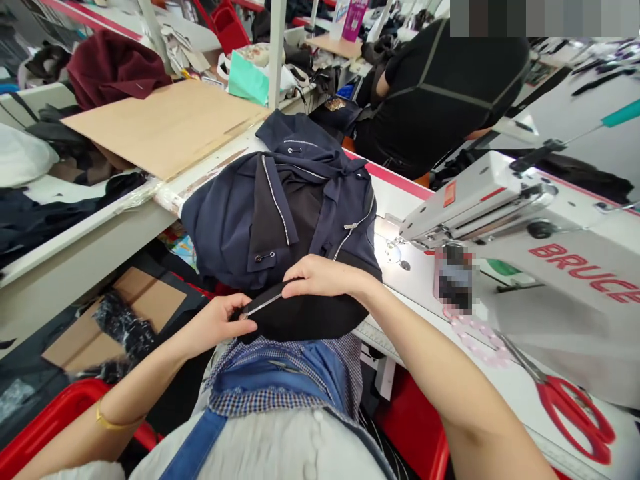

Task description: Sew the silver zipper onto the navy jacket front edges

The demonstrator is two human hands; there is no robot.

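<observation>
Beside the white metal BRUCE sewing machine [570, 230], a navy zippered fabric garment [225, 213] covers the white worktop [395, 195] — left hand [223, 325] and right hand [323, 275] fingers pinching its black edge. Beyond the machine — a purple plastic bottle [354, 20].

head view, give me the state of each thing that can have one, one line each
Dark garment, rumpled and partly spread
Silver zip strip, roughly straight
Left hand, thumb and fingers pinched on the garment's edge
Right hand, thumb and fingers pinched on the same edge
Sewing machine, needle area lit; running or not, can't tell
Scissors, lying down, blades apparently shut
Maroon cloth, heaped
</observation>
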